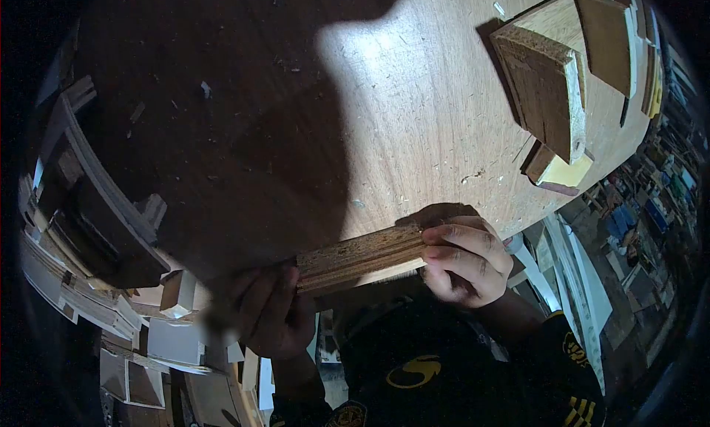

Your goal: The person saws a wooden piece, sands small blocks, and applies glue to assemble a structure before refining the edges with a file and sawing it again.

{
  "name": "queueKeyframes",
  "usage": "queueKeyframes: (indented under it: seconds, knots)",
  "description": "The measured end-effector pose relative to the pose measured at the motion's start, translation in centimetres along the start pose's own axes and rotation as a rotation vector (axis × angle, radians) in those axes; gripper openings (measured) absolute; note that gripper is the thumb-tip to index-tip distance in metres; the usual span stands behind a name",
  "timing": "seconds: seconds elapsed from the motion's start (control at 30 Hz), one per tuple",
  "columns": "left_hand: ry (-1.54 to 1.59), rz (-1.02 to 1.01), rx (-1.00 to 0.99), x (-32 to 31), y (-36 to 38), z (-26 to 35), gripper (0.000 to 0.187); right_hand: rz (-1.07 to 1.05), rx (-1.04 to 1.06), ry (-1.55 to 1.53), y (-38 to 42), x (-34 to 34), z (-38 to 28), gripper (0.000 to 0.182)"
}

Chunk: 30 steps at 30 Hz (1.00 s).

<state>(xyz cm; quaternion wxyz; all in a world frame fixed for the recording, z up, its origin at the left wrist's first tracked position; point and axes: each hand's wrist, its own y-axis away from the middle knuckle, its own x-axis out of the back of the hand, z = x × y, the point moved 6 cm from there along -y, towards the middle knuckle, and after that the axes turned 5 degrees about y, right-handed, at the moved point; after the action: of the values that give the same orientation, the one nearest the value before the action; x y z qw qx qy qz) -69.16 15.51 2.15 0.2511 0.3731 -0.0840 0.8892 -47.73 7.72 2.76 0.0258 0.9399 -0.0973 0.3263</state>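
Note:
A short wooden block [360, 257] with a rough, layered brown face and a paler lower edge is held at the near edge of the wooden table. My right hand [470, 260] grips its right end, fingers on top and the thumb side below. At the other end, my left hand [274, 308] is closed round the block in deep shadow, so part of its fingers is hard to see. The block tilts slightly, its right end higher in the view.
Wooden table [414, 123] has scattered chips and a large shadow. At the right stand a box-like wooden piece [536, 83] and a small block [558, 168]. Board frames [111, 175] line the left edge. Scrap wood [651, 227] litters the floor at right.

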Motion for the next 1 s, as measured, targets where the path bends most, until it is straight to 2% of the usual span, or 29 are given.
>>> queueKeyframes:
  seconds: [0.33,0.43,0.7,0.83,0.93,1.0]
  knots:
    - [-0.012,-0.007,-0.017,0.1,-0.41,0.28,0.022,0.029,0.008,-0.04,0.16,-0.36,0.19,0.021]
    - [-0.01,-0.011,-0.006,0.15,-0.28,0.18,0.022,0.123,0.005,-0.053,0.08,-0.08,0.19,0.029]
    - [0.002,0.0,-0.014,0.08,-0.23,0.08,0.023,-0.021,0.025,0.003,0.08,-0.13,0.1,0.024]
    - [0.014,0.009,-0.015,-0.02,-0.23,0.01,0.026,-0.013,0.015,0.015,0.04,-0.08,0.06,0.022]
    - [-0.008,-0.013,-0.03,0.1,-0.24,0.02,0.029,-0.04,0.074,0.027,0.2,-0.57,0.14,0.032]
    - [-0.044,-0.037,-0.039,-0.07,-0.05,0.11,0.033,0.146,0.105,-0.123,0.93,-0.5,0.54,0.051]
